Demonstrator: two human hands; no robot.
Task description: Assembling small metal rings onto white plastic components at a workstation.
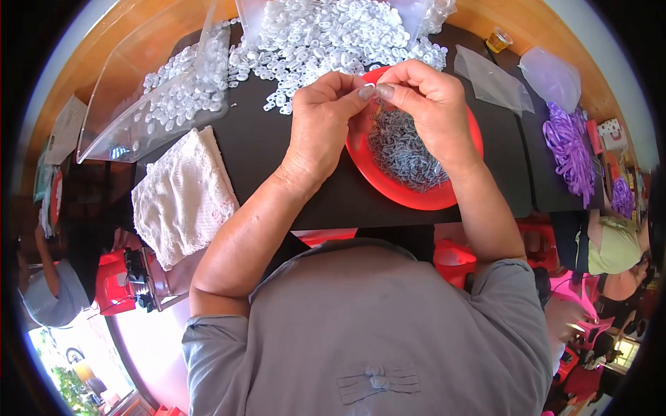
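Observation:
My left hand (322, 118) and my right hand (433, 107) meet fingertip to fingertip over the far left rim of a red plastic bowl (371, 177). Between them shows a small white plastic piece (370, 86), pinched by the left thumb and forefinger. The right thumb and forefinger are pressed together beside it; anything they hold is hidden. Many small grey metal pieces, like screws or pins (409, 163), fill the bowl. Just beyond the hands spreads a heap of small oval white plastic pieces (326, 35), much like the pinched one.
A clear plastic bin (111, 118) lies at the left with more white pieces. A folded cream cloth (184, 197) hangs over the near edge of the dark table (260, 149). Plastic bags (492, 80), a small yellow cup (499, 39) and purple ribbon (570, 149) are at right. People sit at both sides.

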